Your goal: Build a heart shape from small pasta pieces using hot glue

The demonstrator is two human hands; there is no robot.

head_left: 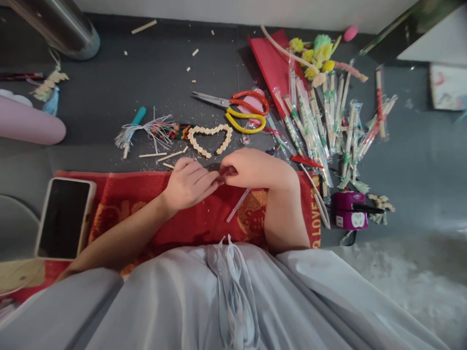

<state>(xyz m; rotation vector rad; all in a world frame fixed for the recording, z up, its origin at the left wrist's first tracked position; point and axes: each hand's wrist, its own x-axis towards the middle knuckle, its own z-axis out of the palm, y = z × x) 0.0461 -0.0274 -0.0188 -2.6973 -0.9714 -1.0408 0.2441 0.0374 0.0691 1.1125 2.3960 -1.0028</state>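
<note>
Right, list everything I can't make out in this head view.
- Anything pinched between left hand and right hand: hidden by the fingers, head view.
- Red towel's near edge: covered by grey clothing, head view.
- Pink cylinder's far end: cut off by the left edge, head view.
- Printed card's markings: blurred, head view.

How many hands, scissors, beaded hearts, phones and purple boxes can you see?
Hands: 2, left hand and right hand
Scissors: 1 pair
Beaded heart: 1
Phone: 1
Purple box: 1
Total: 6
</note>
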